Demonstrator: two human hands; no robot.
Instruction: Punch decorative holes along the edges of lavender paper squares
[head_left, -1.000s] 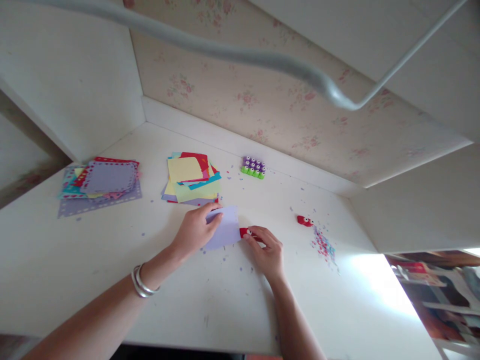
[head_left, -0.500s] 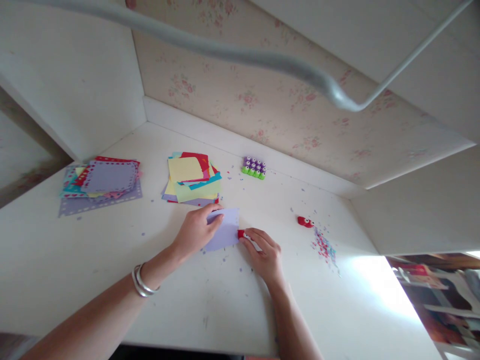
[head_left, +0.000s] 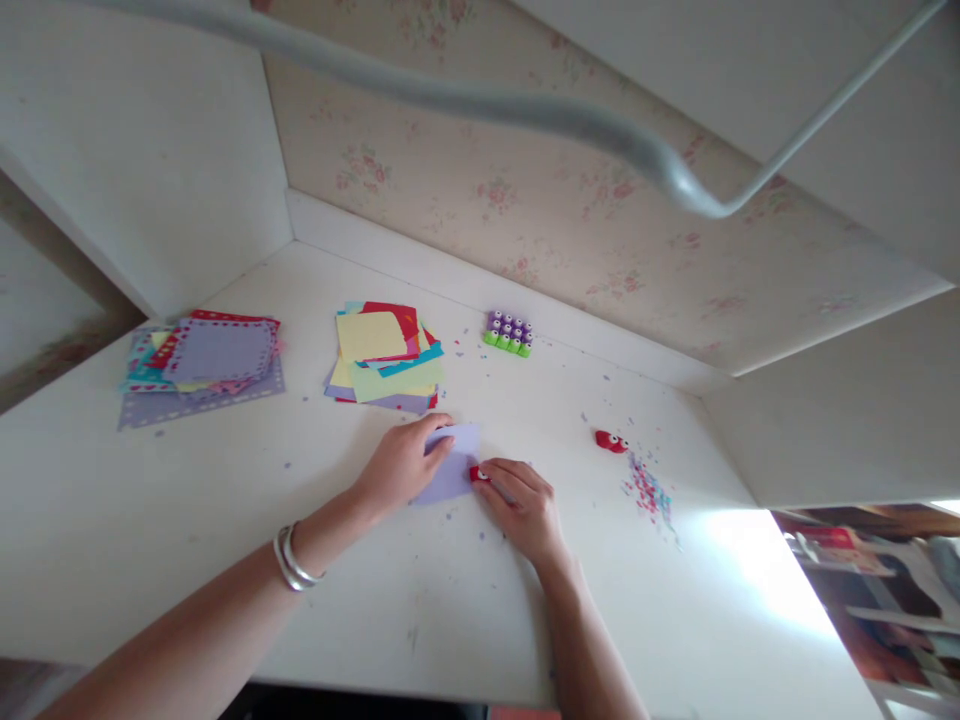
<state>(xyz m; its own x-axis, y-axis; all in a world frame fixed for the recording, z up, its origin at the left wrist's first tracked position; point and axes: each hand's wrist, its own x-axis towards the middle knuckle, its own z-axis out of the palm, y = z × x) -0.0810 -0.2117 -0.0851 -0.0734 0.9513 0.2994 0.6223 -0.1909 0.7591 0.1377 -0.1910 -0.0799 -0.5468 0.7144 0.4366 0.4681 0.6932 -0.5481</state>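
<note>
A small lavender sheet of paper [head_left: 457, 466] is pinched at its left side between the thumb and fingers of my left hand [head_left: 397, 465]. At the sheet's right edge, my right hand [head_left: 525, 510] grips a small red paper punch [head_left: 475, 474] with a white round spot on it. My fingers cover most of that punch, and I cannot tell whether its button is pressed down. Two more red punches [head_left: 611, 441] sit side by side to the right, near a scatter of tiny paper bits [head_left: 646, 488].
Behind my left hand lies a stack of coloured paper [head_left: 371, 337]. Farther left is a pile of sheets with punched borders [head_left: 221, 352]. Purple and green punches [head_left: 508, 333] stand in rows near the back wall. A pale bar [head_left: 480, 100] crosses above the white table [head_left: 337, 640].
The lavender sheet and my left hand have shifted slightly right. My right hand has moved a little left with the red punch, which now overlaps the sheet's right edge more.
</note>
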